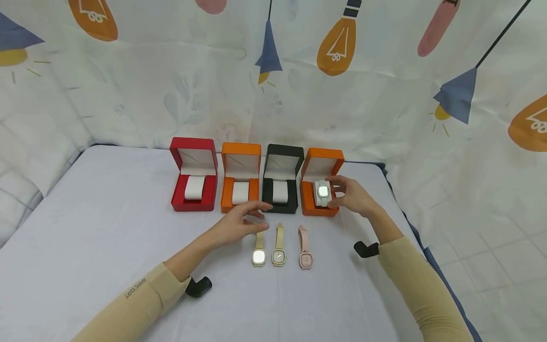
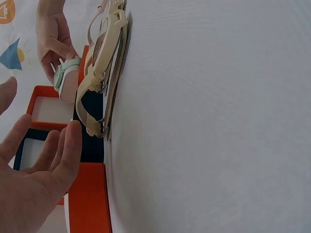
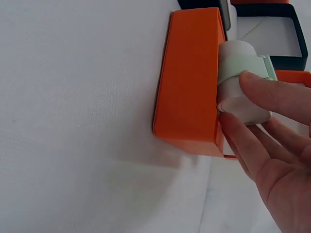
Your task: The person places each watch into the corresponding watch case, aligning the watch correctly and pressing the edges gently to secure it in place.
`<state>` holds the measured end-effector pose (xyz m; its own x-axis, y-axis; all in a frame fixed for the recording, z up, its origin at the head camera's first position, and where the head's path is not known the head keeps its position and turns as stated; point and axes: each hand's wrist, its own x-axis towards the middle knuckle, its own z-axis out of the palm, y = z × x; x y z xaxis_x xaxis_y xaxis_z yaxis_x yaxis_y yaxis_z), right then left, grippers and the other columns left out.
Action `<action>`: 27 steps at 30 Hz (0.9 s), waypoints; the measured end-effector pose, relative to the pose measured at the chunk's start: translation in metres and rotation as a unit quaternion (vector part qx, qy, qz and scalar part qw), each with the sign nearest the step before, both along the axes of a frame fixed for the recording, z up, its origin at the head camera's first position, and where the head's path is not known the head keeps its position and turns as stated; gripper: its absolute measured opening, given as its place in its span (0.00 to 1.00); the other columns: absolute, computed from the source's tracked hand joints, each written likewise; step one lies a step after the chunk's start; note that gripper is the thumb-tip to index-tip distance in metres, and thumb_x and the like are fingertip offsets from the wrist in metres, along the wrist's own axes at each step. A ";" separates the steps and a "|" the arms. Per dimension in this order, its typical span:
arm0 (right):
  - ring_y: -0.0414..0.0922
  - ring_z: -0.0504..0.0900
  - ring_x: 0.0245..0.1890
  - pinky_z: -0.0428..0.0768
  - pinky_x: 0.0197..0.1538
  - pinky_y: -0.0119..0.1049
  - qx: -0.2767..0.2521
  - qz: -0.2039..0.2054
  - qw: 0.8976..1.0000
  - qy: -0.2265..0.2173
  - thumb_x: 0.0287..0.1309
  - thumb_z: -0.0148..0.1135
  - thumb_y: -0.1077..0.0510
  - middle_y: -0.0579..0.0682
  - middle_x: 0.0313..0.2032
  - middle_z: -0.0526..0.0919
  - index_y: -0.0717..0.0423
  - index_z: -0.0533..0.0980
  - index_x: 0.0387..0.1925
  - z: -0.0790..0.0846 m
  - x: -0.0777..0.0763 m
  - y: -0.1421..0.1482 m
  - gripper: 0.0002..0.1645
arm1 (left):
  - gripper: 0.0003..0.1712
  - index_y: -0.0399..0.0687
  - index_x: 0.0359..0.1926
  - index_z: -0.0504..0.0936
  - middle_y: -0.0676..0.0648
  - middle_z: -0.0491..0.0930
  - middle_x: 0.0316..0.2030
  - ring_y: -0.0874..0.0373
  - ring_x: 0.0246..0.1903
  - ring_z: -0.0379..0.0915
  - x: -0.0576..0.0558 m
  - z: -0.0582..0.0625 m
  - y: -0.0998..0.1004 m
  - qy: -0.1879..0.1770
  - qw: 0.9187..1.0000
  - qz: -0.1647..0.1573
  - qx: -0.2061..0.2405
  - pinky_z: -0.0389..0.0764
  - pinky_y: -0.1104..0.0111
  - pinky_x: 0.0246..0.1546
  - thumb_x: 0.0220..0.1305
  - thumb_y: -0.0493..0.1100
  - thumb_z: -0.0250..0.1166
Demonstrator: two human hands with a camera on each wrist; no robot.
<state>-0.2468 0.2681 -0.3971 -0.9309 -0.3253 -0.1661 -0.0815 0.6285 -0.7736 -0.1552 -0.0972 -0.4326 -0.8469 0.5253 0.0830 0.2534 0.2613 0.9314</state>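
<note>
And here on the right, the mint-green watch [image 1: 323,191] is sitting strapped around its white cushion [image 3: 245,108], and the cushion is rising above the front wall of the far-right orange box [image 1: 320,212]. The right hand [image 1: 353,195] is clearly the nearer one, coming in from the right side, and its fingers are pinching the cushion at its right end, one fingertip touching the strap's side. So the watch is lying immediately left of those fingertips, the strap running front to back while the cushion's length is running side to side, across the box. How deep it is sitting, I cannot tell.

Over to the left hand [image 1: 237,223]: it is hovering with fingers spread and relaxed, holding nothing, in front of the dark green box [image 1: 293,203]. The mint-green watch is lying off to its right and slightly farther back, well apart from it. Much nearer are the left gold watch [image 1: 258,257] and the right gold watch [image 1: 278,257], lying lengthwise on the white-covered counter [image 1: 128,237], with the pink watch [image 1: 306,260] resting beyond them to the right. The three boxes left of the watch's own are showing bare white cushions, lids raised.
</note>
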 end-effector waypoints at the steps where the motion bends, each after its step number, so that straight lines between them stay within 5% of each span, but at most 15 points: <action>1: 0.60 0.71 0.65 0.76 0.64 0.57 0.001 0.003 1.000 0.001 0.55 0.74 0.67 0.59 0.68 0.70 0.57 0.68 0.71 0.000 0.000 0.000 0.43 | 0.30 0.44 0.69 0.74 0.38 0.73 0.64 0.46 0.59 0.74 0.000 0.000 0.000 0.001 1.000 0.000 -0.001 0.79 0.54 0.59 0.69 0.44 0.70; 27: 0.59 0.72 0.62 0.77 0.63 0.53 0.048 0.013 0.999 -0.019 0.55 0.74 0.67 0.60 0.65 0.72 0.59 0.67 0.71 0.007 -0.008 -0.008 0.43 | 0.28 0.48 0.67 0.75 0.38 0.73 0.65 0.43 0.60 0.74 -0.004 0.005 0.010 0.014 1.000 -0.012 0.003 0.78 0.53 0.60 0.69 0.42 0.70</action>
<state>-0.2545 0.2603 -0.3904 -0.9146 -0.3311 -0.2320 -0.0715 0.6972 -0.7133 -0.1594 -0.0874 -0.4275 -0.8314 0.5449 0.1089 0.2849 0.2498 0.9254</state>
